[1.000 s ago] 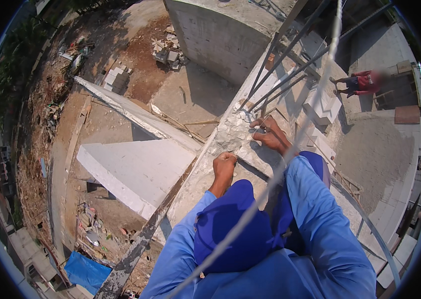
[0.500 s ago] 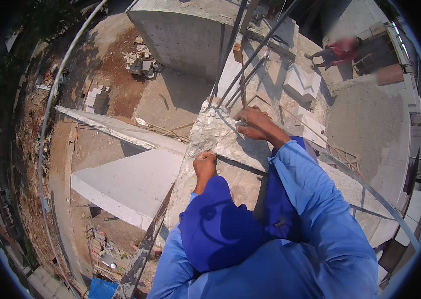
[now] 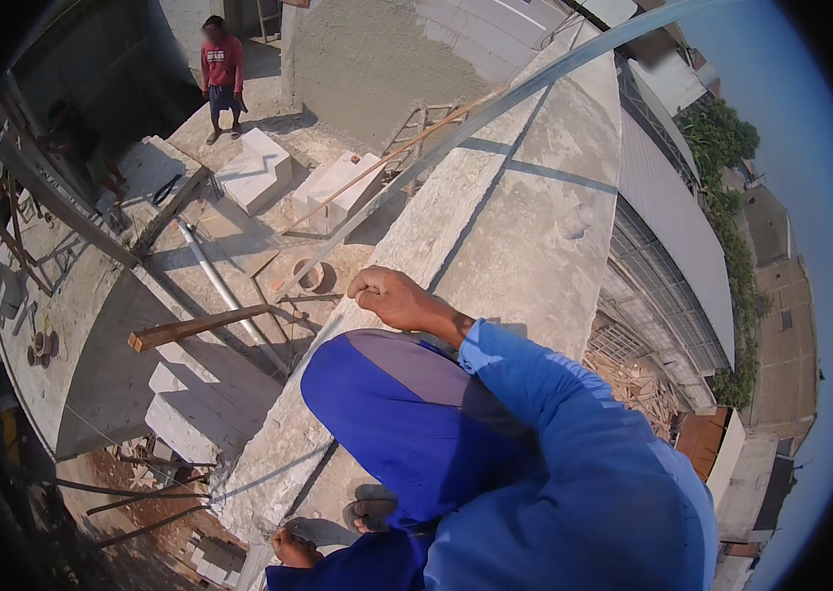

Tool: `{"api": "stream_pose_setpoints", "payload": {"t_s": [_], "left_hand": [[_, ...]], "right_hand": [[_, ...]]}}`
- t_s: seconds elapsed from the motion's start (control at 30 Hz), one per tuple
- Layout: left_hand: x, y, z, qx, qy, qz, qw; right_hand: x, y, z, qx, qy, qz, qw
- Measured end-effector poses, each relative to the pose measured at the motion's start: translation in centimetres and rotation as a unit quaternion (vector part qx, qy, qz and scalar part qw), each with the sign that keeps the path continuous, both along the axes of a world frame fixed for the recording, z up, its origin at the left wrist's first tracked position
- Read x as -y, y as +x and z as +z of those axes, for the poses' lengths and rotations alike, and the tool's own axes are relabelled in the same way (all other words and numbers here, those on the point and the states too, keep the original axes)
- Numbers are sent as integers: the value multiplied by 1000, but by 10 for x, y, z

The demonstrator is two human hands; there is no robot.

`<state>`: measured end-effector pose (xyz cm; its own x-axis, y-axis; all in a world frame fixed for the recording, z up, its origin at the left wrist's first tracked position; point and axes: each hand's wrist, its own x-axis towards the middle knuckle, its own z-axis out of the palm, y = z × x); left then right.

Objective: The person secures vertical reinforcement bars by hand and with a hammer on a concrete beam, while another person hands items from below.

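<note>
I crouch on top of a high grey concrete wall (image 3: 534, 227), wearing blue clothes, with my blue knee (image 3: 406, 424) in front of me. My right hand (image 3: 392, 295) rests on the wall top just beyond the knee, fingers curled into a fist; nothing shows in it. A long pale metal strip (image 3: 495, 108) runs slantwise just past that hand, blurred and close to the camera. My left hand (image 3: 293, 547) is at the bottom edge against the wall's side, mostly hidden, next to my sandalled foot (image 3: 369, 512).
The wall drops off on both sides. On a lower slab to the left stand a person in a red shirt (image 3: 222, 64), white blocks (image 3: 254, 167), a wooden beam (image 3: 199, 325), a white pipe (image 3: 219, 286) and a small bucket (image 3: 310, 274). A corrugated roof (image 3: 672, 236) lies below right.
The view has swung round along the wall. Both hands were spread on the wall top ahead; now the right is fisted by my knee and the left is low at the frame's bottom.
</note>
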<state>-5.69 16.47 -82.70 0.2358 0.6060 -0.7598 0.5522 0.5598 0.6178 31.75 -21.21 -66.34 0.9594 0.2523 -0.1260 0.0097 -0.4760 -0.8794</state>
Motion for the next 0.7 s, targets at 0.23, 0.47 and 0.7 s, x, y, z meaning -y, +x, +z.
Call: {"api": "stream_pose_setpoints", "payload": {"t_s": [0.23, 0.47, 0.7], "left_hand": [[19, 33, 17, -71, 52, -42, 995], [39, 55, 29, -97, 77, -63, 990], [25, 41, 46, -112, 98, -77, 986]], "right_hand": [[173, -20, -84, -162, -105, -150, 970], [224, 58, 3, -131, -221, 39, 966], [127, 182, 97, 168, -297, 143, 929]]}}
